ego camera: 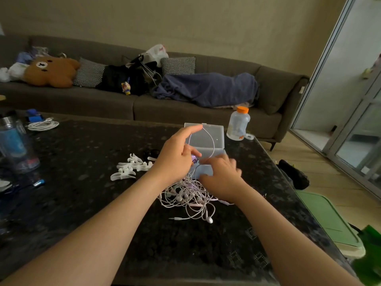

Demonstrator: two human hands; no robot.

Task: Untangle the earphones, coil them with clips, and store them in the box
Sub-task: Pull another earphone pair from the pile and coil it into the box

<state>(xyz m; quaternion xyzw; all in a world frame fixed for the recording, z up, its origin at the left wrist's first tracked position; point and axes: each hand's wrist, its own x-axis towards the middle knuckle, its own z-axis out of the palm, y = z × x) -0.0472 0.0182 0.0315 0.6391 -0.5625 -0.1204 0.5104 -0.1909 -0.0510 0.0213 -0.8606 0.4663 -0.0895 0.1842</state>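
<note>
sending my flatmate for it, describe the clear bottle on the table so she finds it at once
Find the dark table in front of the sofa and look at its far right corner. There, right of the clear box, stands the clear bottle, the only thing with an orange cap.

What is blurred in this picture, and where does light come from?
Head view: the right hand is motion-smeared at its fingers, the left hand, holding an earphone cable, is sharper; daylight enters from the glass door at right; the wide lens bends its frame.
</note>
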